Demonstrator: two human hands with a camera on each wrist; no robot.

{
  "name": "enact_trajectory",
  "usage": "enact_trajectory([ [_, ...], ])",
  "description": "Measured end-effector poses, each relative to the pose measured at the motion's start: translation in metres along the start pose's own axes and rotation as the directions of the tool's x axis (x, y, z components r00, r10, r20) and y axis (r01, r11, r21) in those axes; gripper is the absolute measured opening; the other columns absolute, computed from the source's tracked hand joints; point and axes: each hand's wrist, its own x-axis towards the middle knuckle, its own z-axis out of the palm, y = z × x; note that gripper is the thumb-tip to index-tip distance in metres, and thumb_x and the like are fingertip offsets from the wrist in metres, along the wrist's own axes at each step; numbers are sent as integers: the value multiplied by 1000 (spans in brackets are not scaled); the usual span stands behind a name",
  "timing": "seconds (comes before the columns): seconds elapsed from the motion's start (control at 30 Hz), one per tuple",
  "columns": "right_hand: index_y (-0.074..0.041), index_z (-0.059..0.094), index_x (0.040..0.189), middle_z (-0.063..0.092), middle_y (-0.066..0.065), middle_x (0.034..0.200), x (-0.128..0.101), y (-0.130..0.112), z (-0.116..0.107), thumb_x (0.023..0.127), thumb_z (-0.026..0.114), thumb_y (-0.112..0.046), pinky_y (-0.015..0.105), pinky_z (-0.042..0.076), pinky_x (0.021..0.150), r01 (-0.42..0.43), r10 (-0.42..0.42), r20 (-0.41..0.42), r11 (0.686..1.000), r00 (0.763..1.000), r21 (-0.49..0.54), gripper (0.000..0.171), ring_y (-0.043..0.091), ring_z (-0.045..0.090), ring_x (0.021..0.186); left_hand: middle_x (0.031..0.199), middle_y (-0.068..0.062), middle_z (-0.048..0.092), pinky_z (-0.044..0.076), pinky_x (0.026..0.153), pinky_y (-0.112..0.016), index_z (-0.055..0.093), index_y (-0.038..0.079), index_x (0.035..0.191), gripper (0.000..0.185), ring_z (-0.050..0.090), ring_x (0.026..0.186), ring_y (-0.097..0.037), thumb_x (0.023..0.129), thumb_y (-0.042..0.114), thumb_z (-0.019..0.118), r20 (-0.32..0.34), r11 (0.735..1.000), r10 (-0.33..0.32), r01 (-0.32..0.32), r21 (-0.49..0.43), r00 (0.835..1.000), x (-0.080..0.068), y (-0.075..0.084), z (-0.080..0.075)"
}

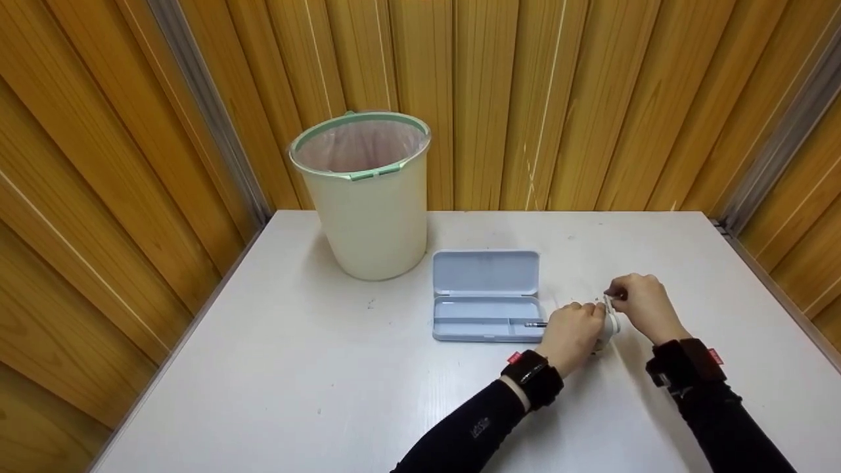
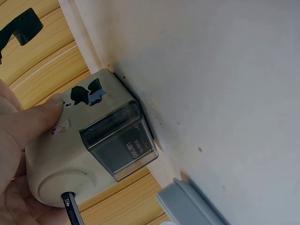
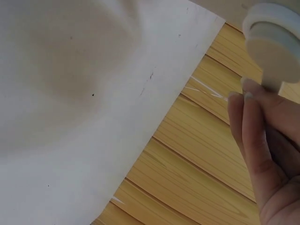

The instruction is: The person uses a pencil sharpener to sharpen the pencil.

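Note:
A cream pencil sharpener [image 2: 89, 150] with a dark clear drawer stands on the white table [image 1: 328, 368], right of an open pale-blue pencil case [image 1: 486, 295]. My left hand [image 1: 573, 328] grips its body, one finger [image 2: 28, 122] lying along the top. A dark pencil [image 1: 535, 324] is stuck into the sharpener's front, its free end over the case. At the sharpener's far side, my right hand [image 1: 624, 299] pinches the crank. In the right wrist view its fingers [image 3: 262, 131] curl under the white crank knob [image 3: 274, 47].
A cream bin [image 1: 364, 190] with a green rim and a pink liner stands at the back left of the table. Wooden wall panels close in the back and both sides. The table's right edge lies close to my right arm.

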Motion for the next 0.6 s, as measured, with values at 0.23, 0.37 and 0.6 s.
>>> enact_trajectory([
  [0.23,2,70,73,70,17,72,-4,10,14,74,69,14,41,52,61,26,-25,53,1000,998,-12,12,30,64,66,99,13,70,52,64,-13,67,20,118,36,63,78,-2,85,32,74,-24,1000,15,-15,4,1000,-2,0,-1],
  [0.37,-2,70,71,70,14,72,-9,13,19,75,64,16,37,49,60,46,-43,105,999,994,-21,19,26,62,66,98,12,71,52,65,-13,67,20,117,35,64,79,-2,85,32,74,-40,1000,20,-19,3,999,-3,0,-2],
  [0.6,-1,74,79,71,12,74,-13,15,22,65,68,13,28,41,59,25,-26,200,1000,979,7,20,17,55,65,99,12,71,52,67,-13,67,19,115,30,65,80,-2,86,26,72,-36,1000,18,-18,-5,999,-2,-1,-2],
])
